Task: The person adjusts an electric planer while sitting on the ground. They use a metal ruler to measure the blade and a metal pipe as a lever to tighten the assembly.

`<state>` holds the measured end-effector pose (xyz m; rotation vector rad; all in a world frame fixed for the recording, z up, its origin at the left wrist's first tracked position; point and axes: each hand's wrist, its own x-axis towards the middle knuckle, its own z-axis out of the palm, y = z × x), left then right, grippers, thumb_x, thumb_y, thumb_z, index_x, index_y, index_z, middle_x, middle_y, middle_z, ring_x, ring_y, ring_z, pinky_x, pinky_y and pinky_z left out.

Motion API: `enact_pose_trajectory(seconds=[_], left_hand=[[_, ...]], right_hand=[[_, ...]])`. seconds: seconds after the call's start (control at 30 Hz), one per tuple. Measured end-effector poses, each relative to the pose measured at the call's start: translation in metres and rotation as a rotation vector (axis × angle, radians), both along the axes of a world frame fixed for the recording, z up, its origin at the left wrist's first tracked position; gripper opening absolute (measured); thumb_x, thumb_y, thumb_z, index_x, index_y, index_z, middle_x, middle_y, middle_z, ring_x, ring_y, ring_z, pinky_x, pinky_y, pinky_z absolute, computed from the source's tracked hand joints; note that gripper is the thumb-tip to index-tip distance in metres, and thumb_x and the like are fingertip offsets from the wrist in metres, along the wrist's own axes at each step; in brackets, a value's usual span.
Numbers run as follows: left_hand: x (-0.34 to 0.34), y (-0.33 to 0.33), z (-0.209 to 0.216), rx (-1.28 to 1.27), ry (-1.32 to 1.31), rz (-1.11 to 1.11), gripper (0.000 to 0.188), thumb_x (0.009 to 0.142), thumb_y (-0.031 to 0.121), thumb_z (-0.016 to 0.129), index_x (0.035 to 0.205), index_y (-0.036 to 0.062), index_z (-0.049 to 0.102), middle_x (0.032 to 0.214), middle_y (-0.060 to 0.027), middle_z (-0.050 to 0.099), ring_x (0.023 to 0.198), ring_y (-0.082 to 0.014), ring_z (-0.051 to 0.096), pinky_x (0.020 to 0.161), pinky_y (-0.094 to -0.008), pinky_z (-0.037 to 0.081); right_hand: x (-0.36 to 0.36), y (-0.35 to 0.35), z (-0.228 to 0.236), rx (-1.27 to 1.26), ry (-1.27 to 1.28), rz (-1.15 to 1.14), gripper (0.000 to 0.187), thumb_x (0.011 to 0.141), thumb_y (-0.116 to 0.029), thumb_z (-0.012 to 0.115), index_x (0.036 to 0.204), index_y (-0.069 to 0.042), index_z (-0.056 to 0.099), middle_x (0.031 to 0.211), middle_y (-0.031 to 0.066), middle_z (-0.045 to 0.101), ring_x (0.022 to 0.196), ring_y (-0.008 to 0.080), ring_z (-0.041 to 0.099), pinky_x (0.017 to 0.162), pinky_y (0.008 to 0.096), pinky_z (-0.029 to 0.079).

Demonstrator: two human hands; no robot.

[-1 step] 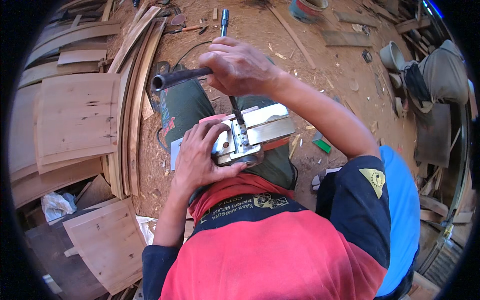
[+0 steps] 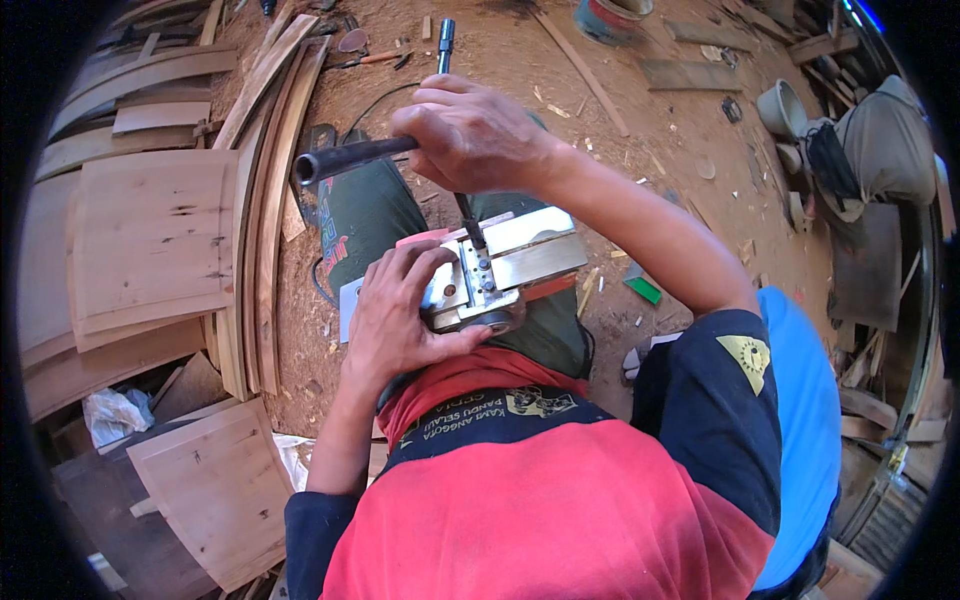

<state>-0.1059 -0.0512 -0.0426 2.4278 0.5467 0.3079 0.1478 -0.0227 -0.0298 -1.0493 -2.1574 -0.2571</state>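
An electric hand planer point(image 2: 540, 262) lies upside down across my lap, its metal sole and cutter drum facing up. My left hand point(image 2: 395, 310) is wrapped over the planer's left end, thumb by the round black part at the near side. Above it, my right hand point(image 2: 475, 135) is closed round the middle of a three-armed socket wrench point(image 2: 355, 160). One dark tubular arm of the wrench points left and another, with a shiny socket, points away. The third arm reaches down to a bolt at the cutter drum; its exact seating I cannot make out.
Stacked boards and wooden panels point(image 2: 155, 235) fill the left side. Shavings litter the dirt floor. A hammer point(image 2: 385, 58) and a bucket point(image 2: 612, 20) lie farther off. A small green object point(image 2: 643, 290) is right of my legs. Another person point(image 2: 800, 420) in blue sits close at my right.
The wrench's left-pointing arm has swung very slightly toward the left and nearer to me, with my right hand still round it. My left hand and the planer look unmoved.
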Motion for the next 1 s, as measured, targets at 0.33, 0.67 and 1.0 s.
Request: enact_pose_trajectory(seconds=[0.33, 0.67, 1.0], left_hand=[[-0.001, 0.0, 0.0, -0.05, -0.024, 0.041, 0.08, 0.065, 0.05, 0.091, 0.125, 0.0062, 0.062, 0.132, -0.0142, 0.065, 0.115, -0.0357, 0.062, 0.1, -0.0484, 0.048], [-0.003, 0.0, -0.004, -0.027, -0.041, 0.053, 0.086, 0.062, 0.047, 0.092, 0.132, 0.0065, 0.061, 0.122, -0.015, 0.068, 0.113, -0.0348, 0.065, 0.1, -0.0466, 0.051], [-0.003, 0.0, -0.007, -0.087, -0.029, 0.08, 0.086, 0.065, 0.054, 0.09, 0.128, 0.0037, 0.06, 0.125, -0.0151, 0.067, 0.118, -0.038, 0.063, 0.103, -0.0497, 0.048]], right_hand=[[-0.005, -0.001, -0.003, -0.035, -0.022, -0.105, 0.05, 0.078, -0.011, 0.082, 0.116, -0.007, 0.049, 0.091, 0.0104, 0.068, 0.089, 0.0302, 0.07, 0.095, 0.0427, 0.052], [-0.01, 0.001, -0.001, -0.003, -0.02, -0.133, 0.038, 0.08, -0.015, 0.079, 0.107, -0.01, 0.052, 0.084, 0.0068, 0.068, 0.084, 0.0277, 0.07, 0.089, 0.041, 0.053], [0.003, 0.013, -0.002, 0.137, 0.125, 0.092, 0.04, 0.083, -0.001, 0.074, 0.116, -0.006, 0.052, 0.093, 0.0133, 0.065, 0.09, 0.0357, 0.069, 0.095, 0.049, 0.055]])
